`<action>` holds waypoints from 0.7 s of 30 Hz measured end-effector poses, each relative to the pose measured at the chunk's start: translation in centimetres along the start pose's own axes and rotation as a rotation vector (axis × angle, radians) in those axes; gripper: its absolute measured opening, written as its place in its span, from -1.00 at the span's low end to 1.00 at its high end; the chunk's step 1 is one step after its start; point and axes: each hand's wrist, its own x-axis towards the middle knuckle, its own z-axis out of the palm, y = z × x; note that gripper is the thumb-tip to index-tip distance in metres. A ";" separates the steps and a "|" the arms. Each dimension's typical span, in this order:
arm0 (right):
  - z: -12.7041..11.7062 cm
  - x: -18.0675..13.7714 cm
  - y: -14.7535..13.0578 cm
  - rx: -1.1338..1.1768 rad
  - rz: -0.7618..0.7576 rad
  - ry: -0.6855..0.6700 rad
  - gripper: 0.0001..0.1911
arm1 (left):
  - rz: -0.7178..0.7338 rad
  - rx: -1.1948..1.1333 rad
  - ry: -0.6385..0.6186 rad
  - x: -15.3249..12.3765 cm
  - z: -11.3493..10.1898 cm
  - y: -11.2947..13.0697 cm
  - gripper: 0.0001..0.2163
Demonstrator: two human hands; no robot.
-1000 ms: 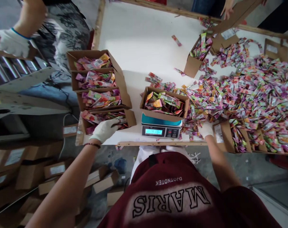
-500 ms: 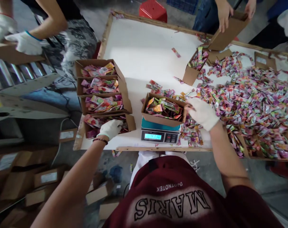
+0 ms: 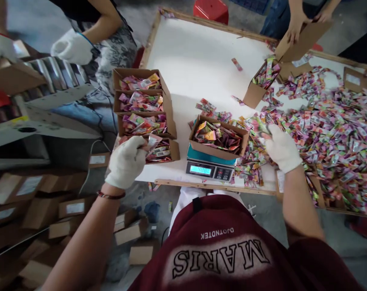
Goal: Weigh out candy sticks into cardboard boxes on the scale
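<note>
My left hand (image 3: 126, 161), in a white glove, is lifted over the nearest of a row of cardboard boxes (image 3: 159, 150) and pinches a few colourful packets (image 3: 152, 142). My right hand (image 3: 281, 147), also gloved, is closed on several packets (image 3: 258, 125) just right of the open box (image 3: 217, 139) that sits on a small scale (image 3: 209, 169). That box is full of packets. A large heap of loose packets (image 3: 329, 129) covers the table to the right.
Filled boxes (image 3: 140, 99) line the table's left edge. Another open box (image 3: 260, 83) lies further back, near another person's hands (image 3: 295, 28) on a cardboard flap. A gloved person (image 3: 72, 46) stands at the left by a roller conveyor. Cartons (image 3: 65, 208) lie on the floor.
My left hand rose out of the nearest box holding packets. My right hand came from the table's front edge up to the right side of the box on the scale.
</note>
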 end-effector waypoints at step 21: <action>-3.0 -2.8 -0.7 0.184 -0.010 0.178 -0.61 | 0.657 -0.550 0.130 2.2 -1.0 14.9 -0.70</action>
